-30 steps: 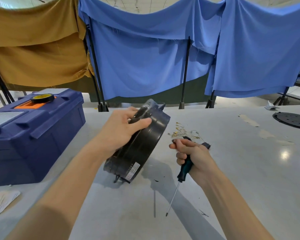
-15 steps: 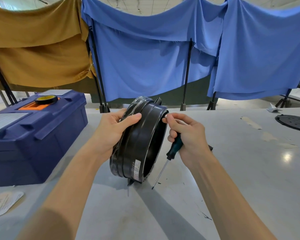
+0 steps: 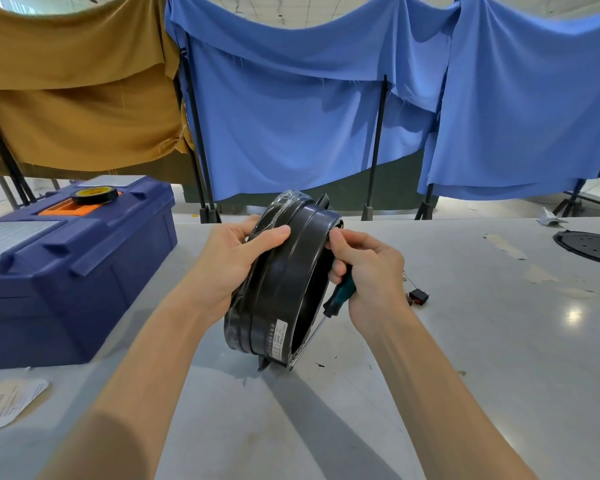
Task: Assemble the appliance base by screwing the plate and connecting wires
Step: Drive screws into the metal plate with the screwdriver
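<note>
Grey table (image 3: 465,341), blue cloth (image 3: 291,116) and mustard cloth (image 3: 77,98) hung on stands behind it.

Appliance base (image 3: 281,289): black ring, centre of the table, stood on edge between both hands. Ring axis runs roughly level, left to right. Open mouth faces right, film-wrapped closed side faces left. Top leans slightly away and right. White label (image 3: 278,337) sits low on the outer wall. Lower rim is at the table surface; can't tell if it actually touches.

Left hand (image 3: 229,261): grips the base's upper left, thumb laid across the outer wall, fingers curled behind the wrapped face.

Right hand (image 3: 371,271): thumb and forefinger pinch the mouth rim near the top, other fingers curled round the screwdriver (image 3: 342,294) handle. Screwdriver long axis is diagonal: handle up-right in the fist, shaft pointing down-left across the mouth toward the lower rim.

Plate (image 3: 593,245): black disc, flat at the far right table edge, well apart from the base.

Small black part with thin wires (image 3: 419,296) lies just right of the right hand.

Blue toolbox (image 3: 84,271) at left, tape roll (image 3: 95,195) on its lid. Paper slip (image 3: 14,403) lies in front of it.
</note>
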The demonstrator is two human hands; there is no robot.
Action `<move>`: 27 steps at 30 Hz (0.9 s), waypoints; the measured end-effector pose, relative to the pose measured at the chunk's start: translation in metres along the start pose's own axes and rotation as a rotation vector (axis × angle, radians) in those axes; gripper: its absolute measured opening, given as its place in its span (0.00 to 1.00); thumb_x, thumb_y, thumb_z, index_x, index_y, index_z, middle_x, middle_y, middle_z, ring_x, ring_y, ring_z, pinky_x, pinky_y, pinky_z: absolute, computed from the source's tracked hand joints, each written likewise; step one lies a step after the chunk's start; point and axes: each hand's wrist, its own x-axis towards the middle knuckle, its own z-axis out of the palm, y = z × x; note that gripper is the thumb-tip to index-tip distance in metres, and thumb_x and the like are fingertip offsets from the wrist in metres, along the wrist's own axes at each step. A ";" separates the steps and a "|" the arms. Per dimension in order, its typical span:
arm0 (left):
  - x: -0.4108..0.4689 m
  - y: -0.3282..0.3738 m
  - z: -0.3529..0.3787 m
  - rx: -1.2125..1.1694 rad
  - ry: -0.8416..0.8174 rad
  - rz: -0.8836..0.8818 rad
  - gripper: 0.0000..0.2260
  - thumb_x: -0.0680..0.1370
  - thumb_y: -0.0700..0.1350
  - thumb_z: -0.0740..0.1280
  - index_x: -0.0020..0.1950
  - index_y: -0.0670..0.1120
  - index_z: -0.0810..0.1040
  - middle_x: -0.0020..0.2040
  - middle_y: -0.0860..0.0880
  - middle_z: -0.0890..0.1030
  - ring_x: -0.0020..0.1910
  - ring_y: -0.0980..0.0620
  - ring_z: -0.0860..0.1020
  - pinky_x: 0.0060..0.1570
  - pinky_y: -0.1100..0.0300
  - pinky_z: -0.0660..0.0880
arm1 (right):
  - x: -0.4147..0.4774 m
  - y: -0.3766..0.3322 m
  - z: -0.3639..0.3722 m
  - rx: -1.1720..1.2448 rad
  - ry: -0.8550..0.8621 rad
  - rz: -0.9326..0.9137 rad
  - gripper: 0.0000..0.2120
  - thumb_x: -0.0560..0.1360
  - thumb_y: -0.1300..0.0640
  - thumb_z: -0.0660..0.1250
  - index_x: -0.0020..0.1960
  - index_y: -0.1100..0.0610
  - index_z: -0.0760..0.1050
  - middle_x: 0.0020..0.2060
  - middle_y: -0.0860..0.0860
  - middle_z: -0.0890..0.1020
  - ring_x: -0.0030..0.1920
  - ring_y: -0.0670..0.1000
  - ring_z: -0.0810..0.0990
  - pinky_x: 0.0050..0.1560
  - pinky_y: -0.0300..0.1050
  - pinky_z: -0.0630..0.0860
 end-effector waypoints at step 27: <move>0.000 -0.002 0.001 0.019 -0.045 0.005 0.14 0.72 0.47 0.71 0.55 0.44 0.83 0.48 0.42 0.85 0.44 0.47 0.84 0.39 0.59 0.80 | 0.008 -0.007 -0.002 0.409 -0.261 0.471 0.02 0.68 0.62 0.69 0.40 0.59 0.76 0.22 0.47 0.71 0.17 0.43 0.61 0.20 0.30 0.59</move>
